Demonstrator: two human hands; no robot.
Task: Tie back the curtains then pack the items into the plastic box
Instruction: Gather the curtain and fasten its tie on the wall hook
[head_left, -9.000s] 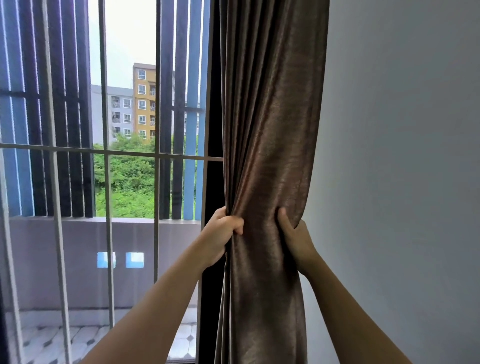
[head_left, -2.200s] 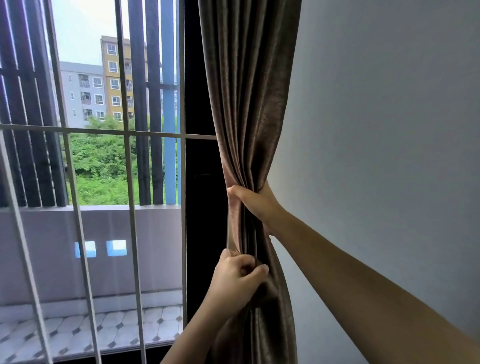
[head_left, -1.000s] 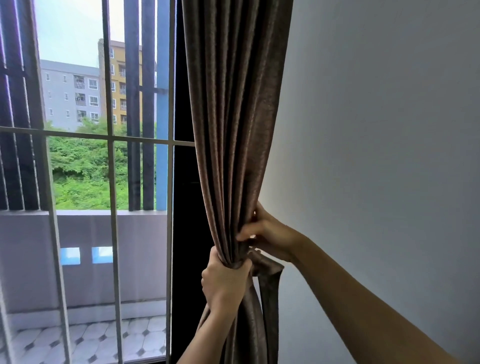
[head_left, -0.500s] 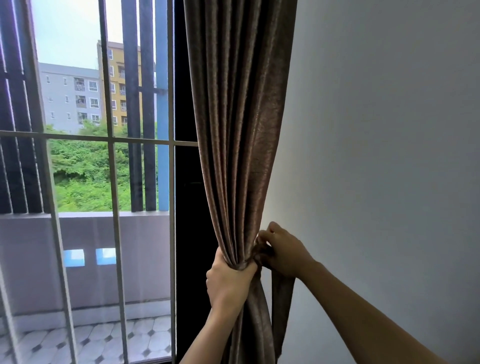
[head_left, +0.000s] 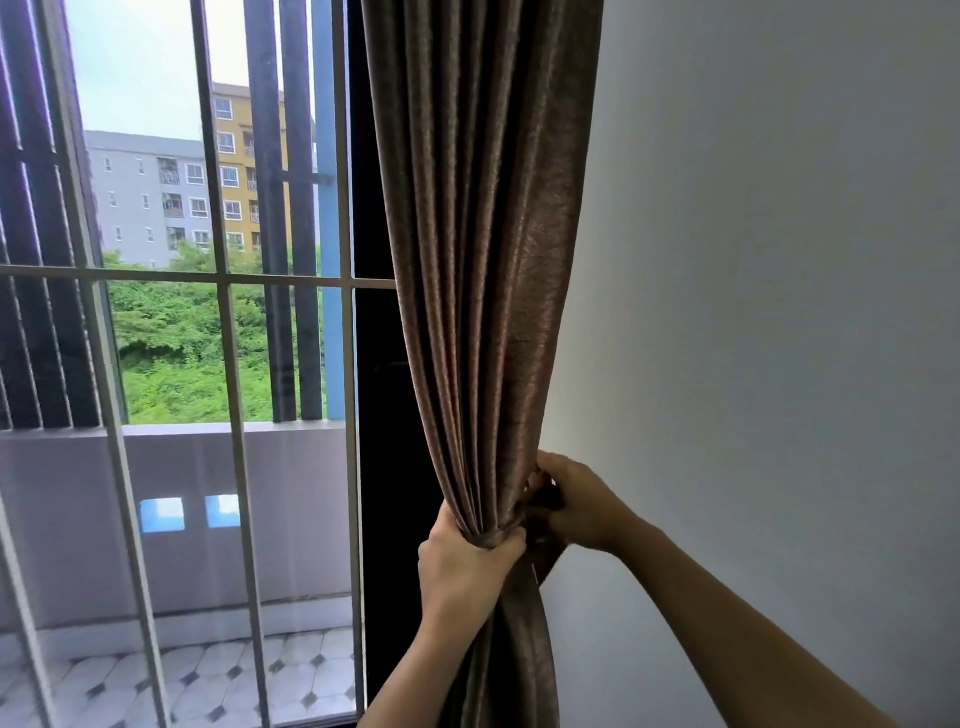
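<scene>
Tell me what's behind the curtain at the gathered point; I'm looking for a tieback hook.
Only white wall shows beside the curtain. The right hand and folds cover any hook.

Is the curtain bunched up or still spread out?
Bunched. The curtain narrows to a tight waist gripped by the left hand; the right hand works at its wall side.

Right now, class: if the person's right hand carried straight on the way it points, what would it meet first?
The right hand points left, into the gathered curtain it already touches, so the fabric comes first. Beyond that would likely be the left hand gripping the bunch, though depth is unclear.
</scene>
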